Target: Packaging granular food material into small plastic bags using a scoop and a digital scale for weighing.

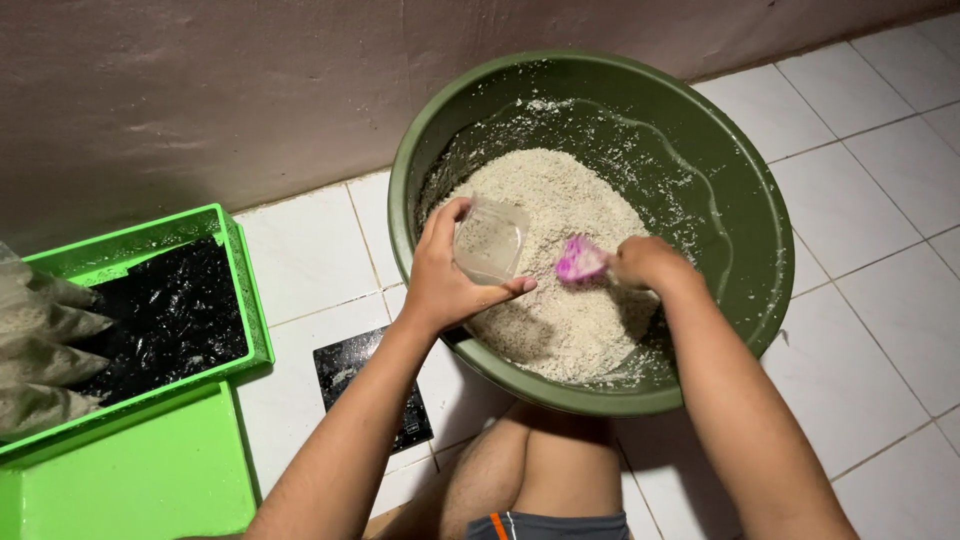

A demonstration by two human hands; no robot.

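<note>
The left hand (445,285) holds a small clear bag (490,240) over the near-left rim of a big green basin (740,170); fingers curl behind the bag and the thumb lies along its lower edge, so the grip is closed on the bag, which is propped with its mouth towards the right; the right hand (650,262) is closed round a pink scoop (580,260), the scoop's head just beside the bag's mouth and low over the heap of white grain (560,190) that fills the basin's floor; grains cling in streaks up the basin wall, so the stuff looks damp.

The bag seems thin, soft and light, likely to sag or fold shut unless its mouth is pinched open at the rim; it may grow slippery with wet grain on it, and it will probably get heavier and floppier as it fills, so a hold near the top edge with support beneath looks best; the scoop looks stiff and light, best gripped by its handle.

To the left on the white tiled floor (310,250) sits a green tray (245,290) with a black liner, filled bags (40,350) lying at its left end; a dark flat slab (345,365) lies between tray and basin.
</note>
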